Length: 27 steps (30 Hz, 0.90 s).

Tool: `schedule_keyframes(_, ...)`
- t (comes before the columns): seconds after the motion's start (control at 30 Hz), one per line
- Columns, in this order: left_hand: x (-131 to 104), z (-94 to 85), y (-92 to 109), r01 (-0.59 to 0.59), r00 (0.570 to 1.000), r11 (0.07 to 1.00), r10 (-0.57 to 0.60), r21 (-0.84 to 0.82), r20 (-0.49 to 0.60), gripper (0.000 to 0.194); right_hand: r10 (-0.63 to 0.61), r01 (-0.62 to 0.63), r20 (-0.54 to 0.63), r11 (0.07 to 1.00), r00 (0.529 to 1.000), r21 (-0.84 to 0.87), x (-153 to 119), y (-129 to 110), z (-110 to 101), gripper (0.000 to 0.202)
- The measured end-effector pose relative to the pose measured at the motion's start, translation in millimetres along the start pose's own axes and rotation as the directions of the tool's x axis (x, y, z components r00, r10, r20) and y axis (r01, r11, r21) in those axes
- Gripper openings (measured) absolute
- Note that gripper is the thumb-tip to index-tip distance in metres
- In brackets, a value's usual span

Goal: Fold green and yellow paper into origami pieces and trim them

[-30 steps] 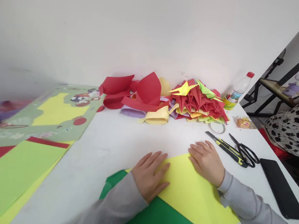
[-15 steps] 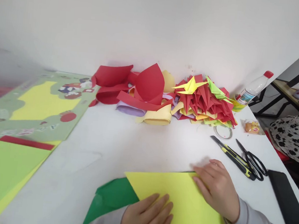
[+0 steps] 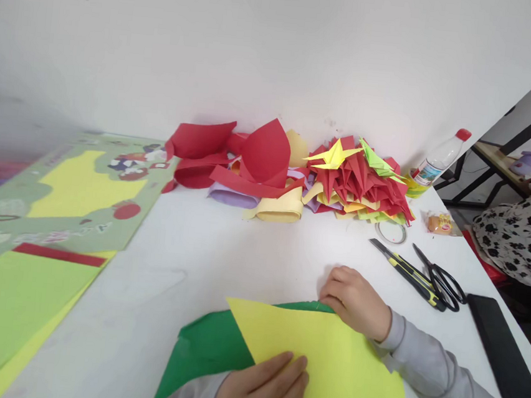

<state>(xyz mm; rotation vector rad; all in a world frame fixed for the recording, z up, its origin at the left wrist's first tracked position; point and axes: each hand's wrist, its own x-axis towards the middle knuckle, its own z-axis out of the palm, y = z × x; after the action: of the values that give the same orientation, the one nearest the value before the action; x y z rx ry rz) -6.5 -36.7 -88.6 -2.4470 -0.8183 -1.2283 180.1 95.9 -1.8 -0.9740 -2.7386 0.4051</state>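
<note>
My left hand (image 3: 261, 389) lies flat, fingers together, pressing on the near edge of the yellow sheet (image 3: 325, 361), which sits on the white desk (image 3: 223, 251) at 6 o'clock, right in front of me. My right hand (image 3: 354, 300) has its fingers curled onto the sheet's far corner, at about 1 o'clock from the left; whether that grip pinches the paper or only presses it, I cannot tell. A green sheet (image 3: 206, 350) lies under the yellow one, showing at 9 o'clock of it.

At 2 o'clock from my right hand lie a utility knife (image 3: 403, 273) and black scissors (image 3: 443, 282), close together, with a tape ring (image 3: 394, 232) just beyond and a dark phone (image 3: 497, 349) at 3 o'clock. At 12 o'clock, against the wall, a pile of folded paper shapes (image 3: 356, 179) sits beside curled red paper (image 3: 251, 157). A plastic bottle (image 3: 438, 158) stands at the pile's right end. Coloured sheets (image 3: 16, 300) cover the desk at 9 o'clock.
</note>
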Motion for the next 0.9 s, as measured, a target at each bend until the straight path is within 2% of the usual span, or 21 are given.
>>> schedule_keyframes(0.07,7,-6.4,-5,-0.05,0.999,0.998,0.05,-0.024,0.008,0.02,0.05,-0.054,-0.063,0.997,0.997,-0.058,2,9,2,0.017)
schedule_keyframes(0.1,13,-11.6,-8,-0.078,0.997,0.996,0.078,-0.037,0.014,0.02,0.112,-0.126,-0.149,0.988,0.982,-0.085,2,14,2,0.018)
schedule_keyframes(0.13,20,-17.6,-12,-0.124,0.99,0.99,0.127,-0.063,0.06,0.019,0.204,-0.235,-0.265,0.968,0.942,-0.091,0,20,2,0.02)
schedule_keyframes(0.17,28,-24.0,-16,-0.142,0.981,0.987,0.151,-0.078,0.123,0.019,0.282,-0.325,-0.382,0.944,0.88,-0.053,-3,24,1,0.02)
schedule_keyframes(0.2,35,-30.0,-19,-0.146,0.971,0.985,0.16,-0.089,0.176,0.022,0.321,-0.359,-0.451,0.933,0.833,0.002,-6,26,0,0.019)
schedule_keyframes(0.23,42,-35.4,-22,-0.142,0.964,0.984,0.162,-0.106,0.211,0.026,0.328,-0.345,-0.479,0.937,0.814,0.054,-9,27,-2,0.02)
schedule_keyframes(0.27,48,-39.7,-25,-0.135,0.96,0.983,0.16,-0.12,0.231,0.028,0.3,-0.292,-0.461,0.952,0.836,0.09,-12,25,-3,0.023)
schedule_keyframes(0.33,56,-44.9,-28,-0.117,0.955,0.982,0.152,-0.148,0.254,0.03,0.167,-0.153,-0.278,0.986,0.946,0.071,-15,18,-4,0.045)
schedule_keyframes(0.37,58,-46.1,-30,-0.11,0.953,0.982,0.148,-0.154,0.263,0.031,0.131,-0.129,-0.188,0.991,0.973,0.019,-16,15,-4,0.061)
schedule_keyframes(0.4,60,-46.7,-31,-0.106,0.951,0.982,0.146,-0.155,0.274,0.032,0.13,-0.139,-0.148,0.989,0.98,-0.05,-17,13,-3,0.066)
schedule_keyframes(0.43,61,-46.9,-32,-0.106,0.947,0.983,0.146,-0.152,0.287,0.033,0.157,-0.178,-0.164,0.977,0.974,-0.118,-16,13,-3,0.055)
schedule_keyframes(0.47,62,-47.0,-34,-0.11,0.943,0.983,0.15,-0.147,0.298,0.034,0.213,-0.253,-0.228,0.954,0.95,-0.16,-16,14,-3,0.037)
schedule_keyframes(0.5,62,-47.2,-35,-0.116,0.939,0.983,0.156,-0.144,0.307,0.035,0.27,-0.337,-0.323,0.926,0.907,-0.17,-16,17,-2,0.025)
schedule_keyframes(0.53,63,-47.5,-37,-0.121,0.936,0.982,0.162,-0.146,0.312,0.035,0.295,-0.378,-0.391,0.913,0.872,-0.155,-16,20,-2,0.024)
schedule_keyframes(0.57,64,-48.0,-38,-0.125,0.936,0.98,0.168,-0.155,0.309,0.035,0.279,-0.358,-0.404,0.924,0.871,-0.133,-16,23,-2,0.027)
schedule_keyframes(0.63,65,-48.8,-40,-0.124,0.94,0.977,0.172,-0.173,0.294,0.034,0.197,-0.25,-0.314,0.958,0.929,-0.14,-16,28,-1,0.043)
schedule_keyframes(0.7,65,-48.4,-41,-0.118,0.948,0.978,0.162,-0.17,0.275,0.034,0.171,-0.224,-0.249,0.953,0.953,-0.204,-16,32,-1,0.037)
schedule_keyframes(0.77,60,-44.7,-43,-0.103,0.957,0.984,0.138,-0.144,0.254,0.033,0.233,-0.329,-0.358,0.915,0.904,-0.234,-16,34,-4,0.022)
schedule_keyframes(0.83,52,-35.7,-48,-0.072,0.971,0.992,0.092,-0.099,0.22,0.031,0.25,-0.366,-0.478,0.916,0.842,-0.165,-18,34,-11,0.021)
schedule_keyframes(0.87,47,-29.2,-51,-0.051,0.979,0.997,0.063,-0.066,0.191,0.031,0.232,-0.335,-0.499,0.934,0.835,-0.125,-19,32,-15,0.022)
schedule_keyframes(0.9,43,-21.7,-55,-0.03,0.986,0.999,0.034,-0.027,0.161,0.031,0.198,-0.28,-0.485,0.955,0.852,-0.102,-20,27,-19,0.023)
